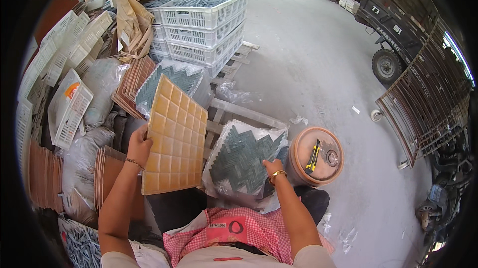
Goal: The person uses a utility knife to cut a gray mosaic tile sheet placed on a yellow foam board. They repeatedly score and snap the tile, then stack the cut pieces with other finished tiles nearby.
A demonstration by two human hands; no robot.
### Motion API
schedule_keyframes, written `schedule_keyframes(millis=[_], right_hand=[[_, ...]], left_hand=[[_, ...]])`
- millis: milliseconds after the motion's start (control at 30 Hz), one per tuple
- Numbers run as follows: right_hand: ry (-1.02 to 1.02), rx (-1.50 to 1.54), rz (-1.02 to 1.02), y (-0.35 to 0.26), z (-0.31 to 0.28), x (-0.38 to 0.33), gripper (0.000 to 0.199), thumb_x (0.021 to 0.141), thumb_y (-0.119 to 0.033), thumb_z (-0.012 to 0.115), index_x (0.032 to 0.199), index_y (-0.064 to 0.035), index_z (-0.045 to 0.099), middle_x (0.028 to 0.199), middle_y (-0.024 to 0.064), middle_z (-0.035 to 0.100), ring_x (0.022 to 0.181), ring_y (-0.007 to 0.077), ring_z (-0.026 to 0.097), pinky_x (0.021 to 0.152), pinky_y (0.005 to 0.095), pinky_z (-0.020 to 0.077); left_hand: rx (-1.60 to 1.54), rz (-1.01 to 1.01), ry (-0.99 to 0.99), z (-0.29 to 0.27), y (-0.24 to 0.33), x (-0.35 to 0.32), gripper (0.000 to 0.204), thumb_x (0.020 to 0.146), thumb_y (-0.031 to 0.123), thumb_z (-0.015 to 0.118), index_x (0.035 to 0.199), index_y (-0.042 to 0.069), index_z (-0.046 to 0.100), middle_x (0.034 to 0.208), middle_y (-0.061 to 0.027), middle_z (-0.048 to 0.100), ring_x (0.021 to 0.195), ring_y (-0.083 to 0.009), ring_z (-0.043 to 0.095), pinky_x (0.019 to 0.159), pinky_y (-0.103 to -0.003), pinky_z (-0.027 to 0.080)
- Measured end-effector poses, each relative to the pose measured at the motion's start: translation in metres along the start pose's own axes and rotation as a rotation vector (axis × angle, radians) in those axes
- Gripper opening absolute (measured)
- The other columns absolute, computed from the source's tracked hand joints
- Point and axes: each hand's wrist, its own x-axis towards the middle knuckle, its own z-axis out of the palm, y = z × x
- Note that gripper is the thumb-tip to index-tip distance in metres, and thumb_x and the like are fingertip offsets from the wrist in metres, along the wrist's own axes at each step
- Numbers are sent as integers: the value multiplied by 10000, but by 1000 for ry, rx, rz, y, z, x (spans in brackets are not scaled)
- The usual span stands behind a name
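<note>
Two hands at work, centre frame. Left hand point(139, 149) grips left edge of orange mosaic tile sheet point(174, 138), held raised and tilted, grid side to camera. Right hand point(273, 168) rests fingers-down on green herringbone mosaic sheet point(244, 161) in plastic wrap, right of centre; grip not discernible. Capped bucket point(317, 156) with yellow utility knife point(313, 156) just beside. White crates point(204, 19) stacked, upper centre. Advice: support orange sheet from beneath so it doesn't flex; steady wrapped sheet by edge.
</note>
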Motion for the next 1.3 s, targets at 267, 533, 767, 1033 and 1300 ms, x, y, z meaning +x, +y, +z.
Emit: schedule_keyframes(millis=[267,533,767,1033,1300], right_hand=[[-240,276,-215,-114,-22,-22,202,701,-119,596,802,36,514,688,93,567,517,168,539,421,286,413],[-273,231,-393,-218,-107,-86,257,722,-48,545,941,77,500,855,137,582,732,210,576,666,322,466],[-182,243,-427,-235,-152,-117,273,736,-77,551,964,59,491,873,124,585,741,206,577,686,310,466],[-44,334,-411,-213,-197,-122,242,722,-93,578,916,37,512,820,109,589,705,207,581,645,322,476],[28,373,-449,-192,-221,-122,275,721,-100,580,955,25,508,870,101,581,736,206,575,673,318,464]], left_hand=[[-133,92,34,3,9,-7,451,635,-138,349,1060,-68,486,950,-74,569,891,-129,526,773,-218,389],[-395,29,13,58,-6,-4,426,647,-141,344,1035,-60,500,948,-72,572,883,-133,535,769,-237,406],[50,226,158,116,-6,7,409,651,-97,399,1041,-24,499,818,-226,576,792,-331,569,691,-310,441],[383,299,-22,146,88,-6,375,667,-57,466,1040,-28,440,860,-244,539,769,-378,534,654,-419,433],[814,388,-34,242,29,-28,339,734,46,433,1038,-102,408,1020,-251,497,845,-282,544,705,-317,471]])
